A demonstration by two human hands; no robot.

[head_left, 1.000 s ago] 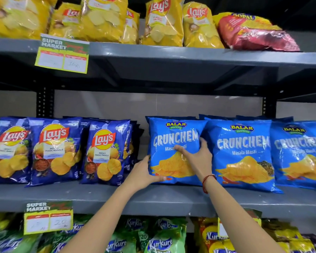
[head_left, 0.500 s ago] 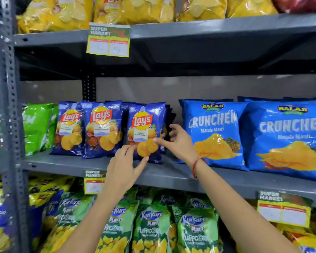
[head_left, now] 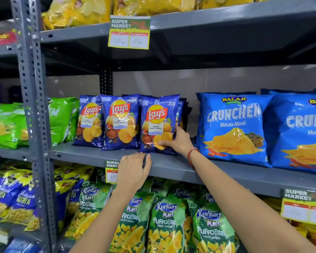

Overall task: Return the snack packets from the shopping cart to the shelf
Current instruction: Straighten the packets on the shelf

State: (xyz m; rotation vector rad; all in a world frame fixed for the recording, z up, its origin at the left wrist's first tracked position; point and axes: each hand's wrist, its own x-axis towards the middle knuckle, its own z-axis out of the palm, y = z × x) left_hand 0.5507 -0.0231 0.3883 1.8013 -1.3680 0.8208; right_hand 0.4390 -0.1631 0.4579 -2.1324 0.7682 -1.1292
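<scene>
Blue chip packet [head_left: 158, 125] stands upright on the grey shelf [head_left: 171, 166], rightmost of three alike. Right hand [head_left: 177, 141] grips its lower right edge, thumb on the front. Left hand [head_left: 133, 170] hovers open-fingered just below, at the shelf's front lip, holding nothing.

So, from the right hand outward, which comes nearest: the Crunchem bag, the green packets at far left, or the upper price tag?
1. Crunchem bag, just right of the right hand.
2. Upper price tag, above on the top shelf edge.
3. Green packets, far left past the upright.
</scene>
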